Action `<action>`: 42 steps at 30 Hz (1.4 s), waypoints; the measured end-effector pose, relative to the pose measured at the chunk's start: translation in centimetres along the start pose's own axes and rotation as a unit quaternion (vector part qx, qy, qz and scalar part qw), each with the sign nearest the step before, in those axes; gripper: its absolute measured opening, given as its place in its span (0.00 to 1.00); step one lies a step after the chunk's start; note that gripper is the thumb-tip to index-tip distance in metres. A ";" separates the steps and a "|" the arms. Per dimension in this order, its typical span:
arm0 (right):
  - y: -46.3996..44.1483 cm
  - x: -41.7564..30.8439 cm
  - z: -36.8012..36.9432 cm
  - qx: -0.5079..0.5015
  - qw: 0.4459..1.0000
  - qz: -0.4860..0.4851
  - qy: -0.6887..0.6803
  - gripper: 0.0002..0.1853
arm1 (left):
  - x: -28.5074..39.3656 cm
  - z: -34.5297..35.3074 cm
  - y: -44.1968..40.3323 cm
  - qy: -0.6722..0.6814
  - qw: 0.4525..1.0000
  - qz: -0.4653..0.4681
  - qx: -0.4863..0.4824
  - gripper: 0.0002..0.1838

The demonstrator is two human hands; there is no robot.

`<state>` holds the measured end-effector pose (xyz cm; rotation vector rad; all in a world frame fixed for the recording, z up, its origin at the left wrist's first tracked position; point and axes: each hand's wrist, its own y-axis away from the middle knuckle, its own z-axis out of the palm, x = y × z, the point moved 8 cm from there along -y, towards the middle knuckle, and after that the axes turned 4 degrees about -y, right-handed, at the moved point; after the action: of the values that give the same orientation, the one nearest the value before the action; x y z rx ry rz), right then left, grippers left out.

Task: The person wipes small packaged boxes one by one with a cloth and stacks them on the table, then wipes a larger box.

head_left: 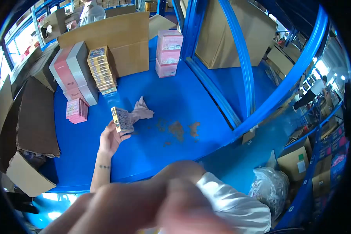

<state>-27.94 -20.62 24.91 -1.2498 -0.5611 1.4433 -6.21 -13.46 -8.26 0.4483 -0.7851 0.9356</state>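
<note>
My left hand (112, 138) is closed around a small flat box (123, 120) with a yellow edge and a densely patterned face, held tilted above the blue tabletop (160, 146). Just behind the box lies a crumpled pale pink cloth or paper (142, 109). Close to the camera, my right hand (191, 212) is a large blur, and its fingers cannot be made out. Left of the held box stands a small row of pink patterned packs (77, 110). Farther back rises a stack of yellow-edged flat boxes (102, 70).
Tall grey-and-pink boxes (75, 70) and stacked pink boxes (169, 54) stand before or beside a cardboard panel (128, 46). Brown stains (176, 130) mark the tabletop. Blue rack posts (241, 58) border the right. An open carton (37, 117) sits left; a plastic bag (270, 189) lies right.
</note>
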 end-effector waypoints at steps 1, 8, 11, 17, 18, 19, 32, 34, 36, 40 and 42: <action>-0.2 2.6 -0.6 0.017 0.997 0.070 -0.014 0.06 | -0.1 0.4 -0.3 0.007 1.000 0.003 -0.003 0.30; 3.5 13.9 -0.5 0.015 0.963 0.268 -0.038 0.06 | 0.8 1.6 0.4 -0.020 0.999 0.013 0.021 0.30; 3.8 14.0 0.0 -0.135 0.972 0.189 0.015 0.07 | 0.4 1.1 0.5 0.036 0.999 -0.015 0.013 0.33; 3.5 5.4 -3.1 -0.198 0.824 -0.081 0.525 0.05 | 0.6 0.7 -0.2 0.120 0.991 -0.019 -0.048 0.30; 2.9 4.1 -2.7 -0.197 0.781 -0.086 0.586 0.04 | 0.9 0.8 -0.1 0.124 0.991 -0.014 -0.042 0.31; 2.8 3.2 -2.0 -0.198 0.737 -0.079 0.641 0.05 | 0.8 0.8 -0.2 0.117 0.992 -0.007 -0.051 0.31; 1.2 5.4 -5.0 -0.184 0.773 0.097 0.599 0.10 | 1.4 1.2 0.0 0.128 0.991 0.034 -0.030 0.27; 0.8 5.6 -6.0 -0.186 0.773 0.130 0.592 0.11 | 2.2 0.8 0.1 0.143 0.988 0.061 -0.016 0.25; 1.0 5.8 -9.3 -0.134 0.773 0.203 0.586 0.12 | 3.3 0.1 0.3 0.149 0.985 0.086 -0.010 0.24; 9.9 6.0 -25.8 0.033 0.618 0.381 0.687 0.13 | 3.0 -4.8 0.9 0.043 0.976 0.089 0.196 0.22; 13.4 8.2 -29.6 0.007 0.572 0.342 0.746 0.13 | 3.4 -4.9 0.8 0.076 0.974 0.102 0.190 0.22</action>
<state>-5.65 -25.59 0.32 -2.2259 1.2186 0.3832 -3.75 -7.99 -8.83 0.6278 -0.5182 1.3050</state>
